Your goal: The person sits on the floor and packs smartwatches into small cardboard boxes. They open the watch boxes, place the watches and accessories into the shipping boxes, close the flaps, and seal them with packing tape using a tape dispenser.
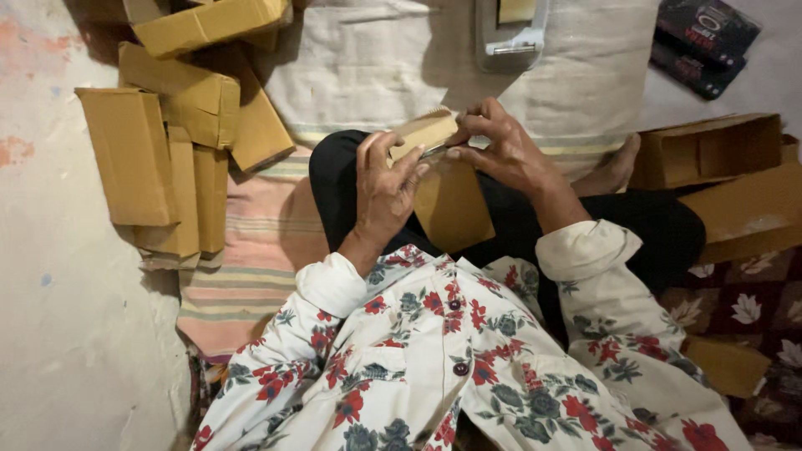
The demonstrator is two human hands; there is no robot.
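Note:
I sit cross-legged on a floor mat, looking down at my lap. My left hand (pixel 385 190) grips the near end of a small brown cardboard box (pixel 428 129), fingers wrapped over its top. My right hand (pixel 499 150) holds the box's far end, fingertips pressing at its flap. A flat piece of brown cardboard (pixel 451 209) lies on my black trousers under the box. My sleeves are white with red flowers.
A pile of folded brown cardboard boxes (pixel 180 125) lies at the left. An open cardboard box (pixel 710 150) and flat cardboard (pixel 748 213) sit at the right. A tape dispenser (pixel 511 33) and dark packets (pixel 702 42) rest beyond my knees.

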